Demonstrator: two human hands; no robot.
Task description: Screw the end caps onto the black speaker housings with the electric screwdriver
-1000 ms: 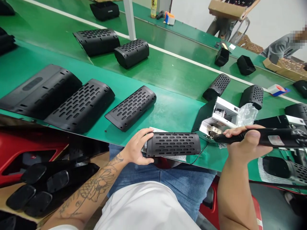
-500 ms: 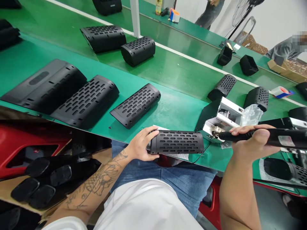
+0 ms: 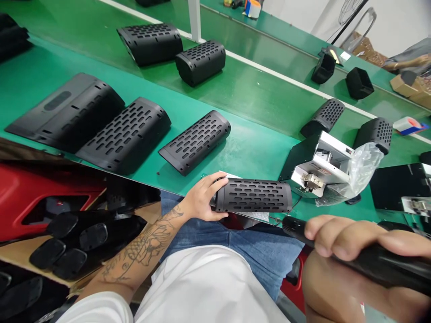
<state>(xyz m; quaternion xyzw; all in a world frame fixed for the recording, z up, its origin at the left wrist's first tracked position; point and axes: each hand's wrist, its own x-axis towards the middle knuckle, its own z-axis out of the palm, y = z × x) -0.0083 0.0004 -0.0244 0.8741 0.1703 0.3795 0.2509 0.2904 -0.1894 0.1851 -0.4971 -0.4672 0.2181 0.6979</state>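
My left hand (image 3: 204, 197) is wrapped round the left end of a black slotted housing (image 3: 254, 196), which lies lengthwise at the bench's front edge. A fist of my right hand (image 3: 346, 237) grips a black electric screwdriver (image 3: 392, 264). Its bit points left, close to the lower right corner of that housing; whether the tip carries a screw I cannot make out. Behind the screwdriver stands a black and white screw feeder (image 3: 332, 163), with a clear plastic bag (image 3: 362, 172) at its right side. Under the housing some clear plastic wrap partly shows.
More slotted black housings (image 3: 197, 142) rest on the green bench (image 3: 249, 148) to the left. Others sit across the green conveyor (image 3: 256, 96), near a white post (image 3: 194, 20). A second feeder-like box (image 3: 390, 188) stands right. Black parts fill a carton below left.
My right hand has drawn the screwdriver away from the feeder, down and toward me, its bit now near the housing's right end. My left hand keeps its hold. The view has shifted slightly.
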